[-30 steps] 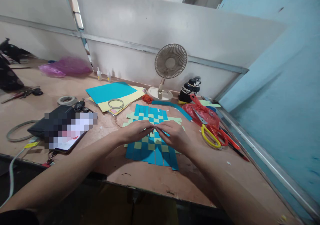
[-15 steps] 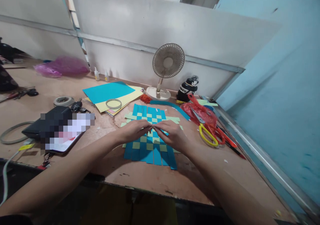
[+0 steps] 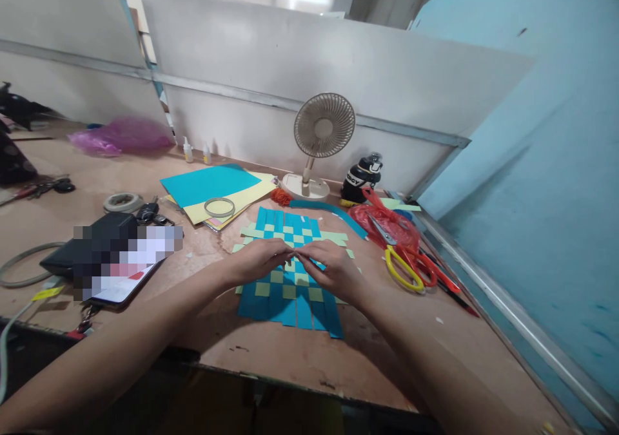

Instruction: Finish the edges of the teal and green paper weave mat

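A mat woven from blue and pale green paper strips (image 3: 280, 307) lies on the table, its strip ends loose along the edges. Over its middle, my left hand (image 3: 261, 260) and my right hand (image 3: 333, 267) meet at the fingertips. Both are closed in a pinch. Whatever sits between the fingers, if anything, is too small and hidden to name. The hands cover part of the weave, and I cannot tell whether they press on it.
Scissors with yellow handles (image 3: 404, 270) lie at right by a red plastic bag (image 3: 387, 219). Behind stand a small fan (image 3: 324, 127) and a black bottle (image 3: 360, 180). Coloured sheets (image 3: 207, 189), a tape roll (image 3: 123, 202) and a phone (image 3: 126, 281) are at left.
My view has tipped up slightly, so the table things sit a little lower in it. Both hands stay pinched together over the mat with hardly any movement.
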`<state>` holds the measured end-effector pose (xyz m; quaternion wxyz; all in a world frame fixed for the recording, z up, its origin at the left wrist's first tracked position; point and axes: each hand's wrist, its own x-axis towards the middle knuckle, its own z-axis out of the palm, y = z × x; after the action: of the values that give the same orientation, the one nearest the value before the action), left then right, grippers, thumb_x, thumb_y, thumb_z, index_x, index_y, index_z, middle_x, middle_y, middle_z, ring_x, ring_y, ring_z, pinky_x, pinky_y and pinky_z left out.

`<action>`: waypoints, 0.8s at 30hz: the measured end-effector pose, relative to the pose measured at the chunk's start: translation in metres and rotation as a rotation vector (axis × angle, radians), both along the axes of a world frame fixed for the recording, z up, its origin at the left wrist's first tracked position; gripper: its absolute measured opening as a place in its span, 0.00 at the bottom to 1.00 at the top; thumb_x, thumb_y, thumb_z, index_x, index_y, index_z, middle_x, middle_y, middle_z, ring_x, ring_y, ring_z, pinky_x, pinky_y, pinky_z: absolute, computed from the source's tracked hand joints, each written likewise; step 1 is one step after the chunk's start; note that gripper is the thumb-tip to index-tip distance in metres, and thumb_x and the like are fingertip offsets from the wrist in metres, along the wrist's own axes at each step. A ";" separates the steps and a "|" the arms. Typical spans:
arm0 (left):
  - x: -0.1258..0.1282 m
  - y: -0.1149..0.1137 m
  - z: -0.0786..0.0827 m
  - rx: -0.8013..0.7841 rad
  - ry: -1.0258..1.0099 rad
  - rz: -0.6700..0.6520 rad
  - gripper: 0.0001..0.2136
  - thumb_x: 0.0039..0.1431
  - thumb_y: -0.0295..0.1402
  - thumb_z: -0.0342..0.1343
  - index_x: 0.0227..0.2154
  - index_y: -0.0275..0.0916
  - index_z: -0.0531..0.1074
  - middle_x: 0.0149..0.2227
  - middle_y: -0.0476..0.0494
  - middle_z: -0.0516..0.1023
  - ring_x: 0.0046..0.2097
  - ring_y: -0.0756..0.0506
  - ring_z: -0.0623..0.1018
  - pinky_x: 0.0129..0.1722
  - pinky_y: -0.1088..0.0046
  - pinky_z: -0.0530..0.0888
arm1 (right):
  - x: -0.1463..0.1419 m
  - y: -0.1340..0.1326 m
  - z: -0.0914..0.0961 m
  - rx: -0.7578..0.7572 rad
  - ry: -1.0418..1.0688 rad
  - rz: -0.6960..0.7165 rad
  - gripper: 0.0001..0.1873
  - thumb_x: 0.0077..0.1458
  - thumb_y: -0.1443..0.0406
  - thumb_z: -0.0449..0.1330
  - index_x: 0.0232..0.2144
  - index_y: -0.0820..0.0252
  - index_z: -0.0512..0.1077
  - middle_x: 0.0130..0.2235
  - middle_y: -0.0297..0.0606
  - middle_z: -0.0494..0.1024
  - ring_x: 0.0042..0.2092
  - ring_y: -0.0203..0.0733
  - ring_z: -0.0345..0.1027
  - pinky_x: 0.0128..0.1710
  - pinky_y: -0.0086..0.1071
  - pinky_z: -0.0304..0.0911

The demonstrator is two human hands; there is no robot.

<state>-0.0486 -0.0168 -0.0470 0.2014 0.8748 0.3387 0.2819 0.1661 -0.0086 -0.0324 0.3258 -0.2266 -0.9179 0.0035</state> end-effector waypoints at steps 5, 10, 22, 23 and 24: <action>0.000 0.000 -0.001 0.012 0.011 -0.001 0.16 0.69 0.38 0.40 0.36 0.37 0.71 0.34 0.44 0.77 0.37 0.47 0.76 0.37 0.74 0.71 | -0.001 -0.001 0.002 0.011 0.016 -0.002 0.10 0.62 0.67 0.55 0.40 0.57 0.76 0.36 0.40 0.81 0.38 0.42 0.75 0.37 0.33 0.67; 0.000 0.000 -0.002 0.045 0.008 -0.001 0.15 0.69 0.37 0.41 0.37 0.37 0.71 0.35 0.42 0.77 0.37 0.47 0.76 0.36 0.74 0.70 | -0.001 -0.004 0.006 -0.011 0.039 0.021 0.11 0.59 0.68 0.55 0.41 0.58 0.76 0.36 0.40 0.81 0.38 0.42 0.75 0.37 0.34 0.67; 0.003 -0.003 0.001 0.012 0.022 -0.008 0.13 0.69 0.35 0.40 0.36 0.37 0.69 0.35 0.43 0.76 0.37 0.47 0.75 0.38 0.72 0.71 | 0.000 -0.003 0.002 0.143 -0.032 -0.015 0.09 0.59 0.66 0.57 0.40 0.59 0.76 0.36 0.42 0.81 0.37 0.44 0.74 0.37 0.37 0.68; 0.003 -0.003 0.002 0.005 0.020 -0.007 0.13 0.69 0.34 0.40 0.36 0.37 0.69 0.35 0.43 0.76 0.37 0.47 0.75 0.38 0.72 0.71 | 0.000 -0.003 0.002 0.155 -0.033 -0.019 0.09 0.59 0.65 0.56 0.39 0.59 0.76 0.35 0.42 0.81 0.36 0.43 0.74 0.36 0.36 0.67; 0.003 -0.004 0.002 -0.005 0.018 -0.007 0.13 0.69 0.34 0.40 0.36 0.37 0.69 0.35 0.43 0.76 0.37 0.47 0.75 0.38 0.72 0.71 | 0.000 -0.003 0.003 0.160 -0.034 -0.026 0.09 0.59 0.65 0.56 0.39 0.59 0.76 0.34 0.42 0.81 0.36 0.43 0.74 0.36 0.36 0.67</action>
<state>-0.0453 -0.0205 -0.0446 0.2017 0.8780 0.3379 0.2725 0.1660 -0.0115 -0.0295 0.3275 -0.2118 -0.9175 -0.0781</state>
